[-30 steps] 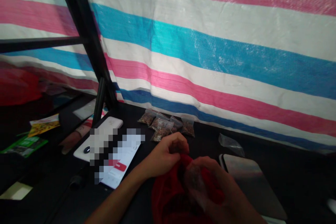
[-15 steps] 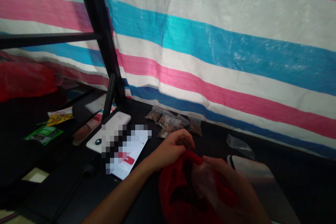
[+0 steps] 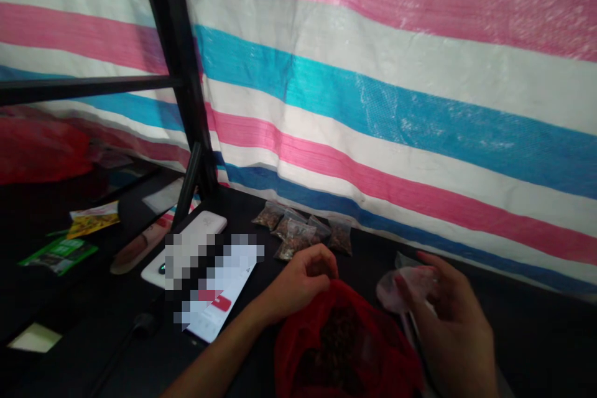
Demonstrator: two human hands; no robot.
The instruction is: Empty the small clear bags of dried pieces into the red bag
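Hands at a red bag (image 3: 345, 342): left hand (image 3: 301, 280) pinches its rim; right hand (image 3: 454, 323), beside it, holds a clear pouch (image 3: 396, 289).

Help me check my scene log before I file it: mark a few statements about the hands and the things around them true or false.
1. The left hand pinches the rim of the red bag. True.
2. The right hand holds nothing. False: its grip is on a small clear pouch.
3. Small filled packets lie at the foot of the striped tarp. True.
4. The red bag is empty. False: dark bits show inside it.
5. The white power bank lies to the right of the red bag. False: it lies to its left, beyond the left hand.
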